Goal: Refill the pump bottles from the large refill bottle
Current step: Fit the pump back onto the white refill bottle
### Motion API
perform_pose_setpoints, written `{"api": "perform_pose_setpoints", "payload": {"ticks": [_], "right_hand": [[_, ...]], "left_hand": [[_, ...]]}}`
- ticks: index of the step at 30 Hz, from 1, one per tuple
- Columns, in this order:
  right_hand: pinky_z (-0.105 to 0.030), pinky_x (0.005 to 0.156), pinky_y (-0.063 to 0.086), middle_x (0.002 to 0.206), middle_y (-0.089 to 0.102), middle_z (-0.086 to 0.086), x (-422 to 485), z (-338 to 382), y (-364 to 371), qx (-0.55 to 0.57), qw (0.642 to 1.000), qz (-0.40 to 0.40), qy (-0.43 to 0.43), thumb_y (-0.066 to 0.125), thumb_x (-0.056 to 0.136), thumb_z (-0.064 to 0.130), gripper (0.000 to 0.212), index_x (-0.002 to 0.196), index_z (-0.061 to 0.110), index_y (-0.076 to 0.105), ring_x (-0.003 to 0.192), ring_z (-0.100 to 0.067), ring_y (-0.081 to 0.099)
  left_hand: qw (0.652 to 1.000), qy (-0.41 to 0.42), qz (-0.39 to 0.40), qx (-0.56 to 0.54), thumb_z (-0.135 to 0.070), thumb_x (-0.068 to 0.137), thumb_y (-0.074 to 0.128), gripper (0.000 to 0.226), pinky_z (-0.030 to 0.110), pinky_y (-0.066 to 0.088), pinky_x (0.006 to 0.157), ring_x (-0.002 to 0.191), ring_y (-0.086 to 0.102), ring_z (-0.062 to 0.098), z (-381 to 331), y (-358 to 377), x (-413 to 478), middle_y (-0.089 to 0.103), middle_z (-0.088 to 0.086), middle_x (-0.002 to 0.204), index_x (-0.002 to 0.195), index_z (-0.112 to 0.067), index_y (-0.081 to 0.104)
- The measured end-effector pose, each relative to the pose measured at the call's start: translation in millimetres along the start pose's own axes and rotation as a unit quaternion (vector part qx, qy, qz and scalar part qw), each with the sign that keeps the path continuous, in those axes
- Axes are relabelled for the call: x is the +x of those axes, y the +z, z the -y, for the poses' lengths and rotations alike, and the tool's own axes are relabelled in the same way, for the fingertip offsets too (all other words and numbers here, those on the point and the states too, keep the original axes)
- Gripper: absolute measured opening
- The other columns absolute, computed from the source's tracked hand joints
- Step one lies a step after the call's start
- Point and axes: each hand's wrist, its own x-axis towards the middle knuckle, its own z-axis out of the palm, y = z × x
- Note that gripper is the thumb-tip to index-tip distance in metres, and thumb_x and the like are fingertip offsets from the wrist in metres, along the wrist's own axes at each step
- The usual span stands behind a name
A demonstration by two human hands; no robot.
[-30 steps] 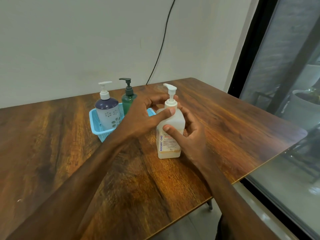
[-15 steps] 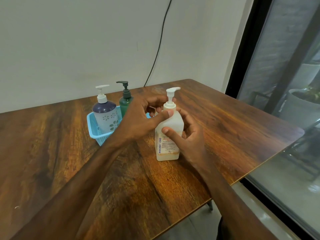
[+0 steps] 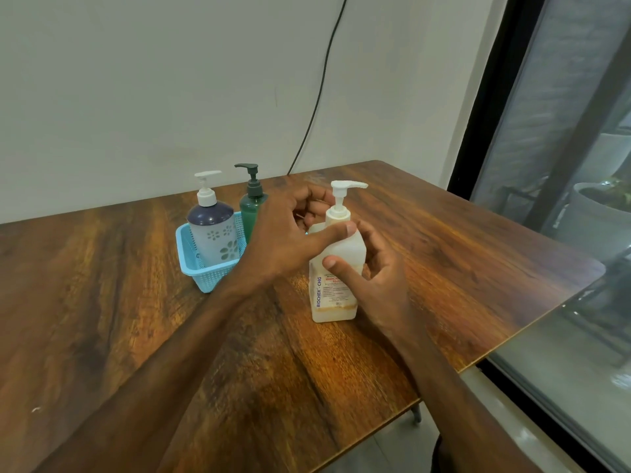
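Biochek refill bottle (image 3: 341, 246) stood upright mid-worktop (image 3: 136, 319), pump on. The left hand (image 3: 290, 233) gripped its collar, fingers curled; the right hand (image 3: 379, 285) clasped its body. The blue pump bottle (image 3: 213, 230) and green pump bottle (image 3: 252, 208) sat capped in the far-left basket (image 3: 191, 264); judging by this, no refilling had begun.

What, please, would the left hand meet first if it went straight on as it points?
The left hand would meet the white pump bottle at once; its thumb seemingly touches the collar.

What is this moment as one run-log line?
left hand: grips pump collar | right hand: holds white bottle | white bottle: upright on table | pump: fitted
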Motion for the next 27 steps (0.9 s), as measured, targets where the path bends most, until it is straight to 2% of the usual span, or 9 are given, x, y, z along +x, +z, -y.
{"api": "perform_pose_setpoints", "payload": {"ticks": [3, 5, 7, 9, 11, 15, 20, 25, 27], "right_hand": [[-0.033, 0.086, 0.061, 0.129, 0.069, 0.001, 0.6, -1.1, 0.7, 0.006, 1.0, -0.009, -0.002, 0.079, 0.084, 0.026, 0.064, 0.142, 0.022, 0.053, 0.114, -0.019, 0.069], [-0.036, 0.088, 0.061, 0.129, 0.069, 0.003, 1.1, -2.6, 0.7, -0.002, 1.0, -0.009, -0.001, 0.082, 0.085, 0.029, 0.064, 0.142, 0.025, 0.053, 0.115, -0.018, 0.069], [-0.036, 0.089, 0.061, 0.13, 0.068, 0.005, 1.2, -3.0, 0.8, -0.021, 1.0, 0.001, -0.001, 0.081, 0.085, 0.034, 0.062, 0.14, 0.027, 0.054, 0.116, -0.016, 0.068], [-0.039, 0.091, 0.061, 0.13, 0.068, 0.004, 0.8, -3.8, 0.5, -0.027, 1.0, 0.003, -0.002, 0.08, 0.085, 0.032, 0.062, 0.14, 0.022, 0.054, 0.115, -0.016, 0.068], [-0.042, 0.09, 0.061, 0.129, 0.068, 0.001, 0.8, -4.8, -0.1, -0.019, 1.0, 0.003, -0.003, 0.079, 0.086, 0.027, 0.061, 0.14, 0.017, 0.054, 0.114, -0.019, 0.069], [-0.044, 0.09, 0.06, 0.131, 0.068, -0.001, 1.6, -5.8, -1.3, -0.006, 1.0, 0.005, -0.006, 0.08, 0.087, 0.027, 0.062, 0.142, 0.02, 0.053, 0.116, -0.022, 0.069], [-0.029, 0.084, 0.06, 0.125, 0.07, 0.012, 0.7, 1.3, 0.2, -0.014, 1.0, 0.004, -0.009, 0.079, 0.083, 0.026, 0.055, 0.132, 0.037, 0.056, 0.112, -0.014, 0.069], [-0.046, 0.088, 0.061, 0.128, 0.069, 0.007, 1.1, 0.1, -1.5, -0.03, 1.0, 0.005, -0.005, 0.08, 0.083, 0.034, 0.057, 0.134, 0.04, 0.056, 0.114, -0.019, 0.069], [-0.052, 0.089, 0.06, 0.13, 0.068, 0.007, 1.3, -0.6, -2.1, -0.038, 0.999, 0.004, -0.003, 0.08, 0.084, 0.036, 0.056, 0.133, 0.045, 0.056, 0.115, -0.02, 0.068]], "left_hand": [[0.997, -0.01, 0.076, -0.026, -0.022, 0.09, 0.082, 0.04, 0.03, 0.062, 0.093, 0.107, 0.071, 0.001, 3.5, -6.9, -0.1, 0.073, -0.02, 0.114, 0.125, -0.03, 0.064], [0.996, -0.004, 0.093, -0.018, -0.026, 0.093, 0.078, 0.043, 0.029, 0.06, 0.098, 0.113, 0.068, -0.002, 4.5, -9.2, 0.4, 0.069, -0.026, 0.118, 0.132, -0.033, 0.06], [0.997, 0.005, 0.072, 0.009, -0.04, 0.089, 0.08, 0.046, 0.013, 0.056, 0.087, 0.106, 0.065, -0.013, 1.9, -6.8, -0.2, 0.068, -0.03, 0.112, 0.13, -0.035, 0.061], [0.999, 0.003, 0.018, 0.037, -0.049, 0.082, 0.085, 0.042, 0.004, 0.048, 0.071, 0.088, 0.061, -0.02, 1.0, 0.5, -1.8, 0.066, -0.028, 0.095, 0.117, -0.036, 0.065], [0.999, -0.007, -0.023, 0.035, -0.05, 0.077, 0.087, 0.039, 0.005, 0.046, 0.062, 0.077, 0.062, -0.016, 3.3, 7.0, -2.2, 0.069, -0.022, 0.087, 0.106, -0.031, 0.07], [0.999, -0.002, -0.028, 0.027, -0.043, 0.079, 0.089, 0.04, 0.007, 0.044, 0.058, 0.068, 0.063, -0.009, 4.1, 8.6, -0.2, 0.075, -0.014, 0.086, 0.109, -0.019, 0.079], [1.0, 0.021, 0.003, 0.02, -0.042, 0.083, 0.085, 0.026, 0.025, 0.053, 0.062, 0.073, 0.068, 0.012, 7.6, 3.6, 2.9, 0.078, -0.014, 0.087, 0.104, -0.026, 0.083], [0.999, 0.038, 0.024, 0.006, -0.044, 0.084, 0.083, 0.03, 0.045, 0.059, 0.065, 0.074, 0.069, 0.024, 14.2, 1.3, 7.0, 0.079, -0.008, 0.085, 0.106, -0.025, 0.083], [0.998, 0.048, 0.029, 0.001, -0.044, 0.085, 0.083, 0.028, 0.049, 0.058, 0.065, 0.074, 0.068, 0.028, 16.9, 0.6, 8.2, 0.078, -0.006, 0.083, 0.105, -0.025, 0.083]]}}
